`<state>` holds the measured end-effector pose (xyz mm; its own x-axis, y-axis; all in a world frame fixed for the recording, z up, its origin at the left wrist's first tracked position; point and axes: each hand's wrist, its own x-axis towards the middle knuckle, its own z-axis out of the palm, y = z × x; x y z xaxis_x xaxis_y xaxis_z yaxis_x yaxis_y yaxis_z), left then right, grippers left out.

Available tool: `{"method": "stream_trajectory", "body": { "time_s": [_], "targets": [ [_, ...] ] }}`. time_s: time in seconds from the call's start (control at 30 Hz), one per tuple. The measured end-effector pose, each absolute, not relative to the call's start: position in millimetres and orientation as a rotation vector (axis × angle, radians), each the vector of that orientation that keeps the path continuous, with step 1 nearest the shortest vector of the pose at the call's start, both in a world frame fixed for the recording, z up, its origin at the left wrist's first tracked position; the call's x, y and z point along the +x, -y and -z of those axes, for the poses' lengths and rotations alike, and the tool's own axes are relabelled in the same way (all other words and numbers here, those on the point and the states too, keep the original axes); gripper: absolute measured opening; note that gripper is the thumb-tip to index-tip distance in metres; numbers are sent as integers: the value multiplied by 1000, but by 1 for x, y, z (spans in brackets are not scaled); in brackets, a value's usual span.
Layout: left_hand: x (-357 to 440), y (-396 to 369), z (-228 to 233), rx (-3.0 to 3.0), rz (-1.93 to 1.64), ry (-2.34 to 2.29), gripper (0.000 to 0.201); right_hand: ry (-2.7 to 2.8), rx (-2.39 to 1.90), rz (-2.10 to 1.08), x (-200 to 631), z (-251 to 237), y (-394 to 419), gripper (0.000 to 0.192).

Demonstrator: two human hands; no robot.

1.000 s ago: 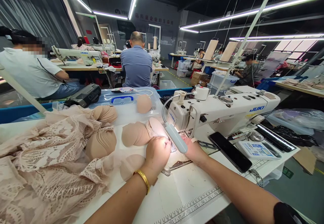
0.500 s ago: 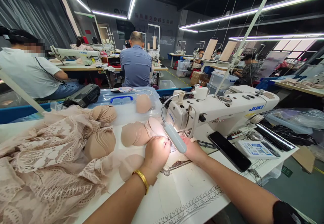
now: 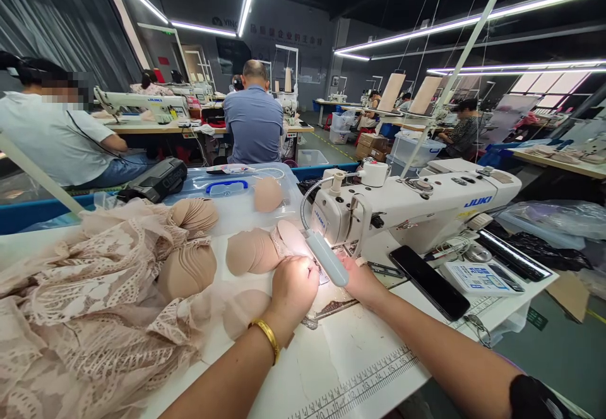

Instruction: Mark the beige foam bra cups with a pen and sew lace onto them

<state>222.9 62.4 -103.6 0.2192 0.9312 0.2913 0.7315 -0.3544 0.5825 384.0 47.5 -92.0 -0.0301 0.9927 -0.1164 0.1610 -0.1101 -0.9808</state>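
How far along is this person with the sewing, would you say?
Hard to tell what is finished: no clearly completed pieces show. In hand: the left hand and right hand press work under the lamp at the needle of the sewing machine. Left, it seems: stacks of foam cups and a big heap of lace fabric wait beside them.

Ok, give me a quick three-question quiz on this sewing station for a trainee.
1. True or false: the black phone lies on the table right of the sewing machine head.
2. What is on the left hand's wrist?
3. The lace fabric lies: A) left of both hands, B) right of the right hand.

Key: 1 true; 2 a gold bangle; 3 A.
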Motion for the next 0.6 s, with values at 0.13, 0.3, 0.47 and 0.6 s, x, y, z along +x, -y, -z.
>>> {"method": "stream_trajectory", "body": {
  "time_s": [0.13, 0.3, 0.47, 0.6],
  "targets": [
    [223, -62, 103, 2200, -864, -1555, 30, 1302, -1378, -1254, 384, 91, -48, 27],
    [223, -62, 102, 2209, -849, -1562, 28, 1330, -1367, -1251, 382, 89, -47, 29],
    [223, -62, 101, 2201, -840, -1572, 28, 1383, -1383, -1210, 385, 95, -50, 29],
    [223, -61, 99, 2192, -836, -1564, 28, 1413, -1405, -1171, 388, 103, -53, 28]
  ]
}}
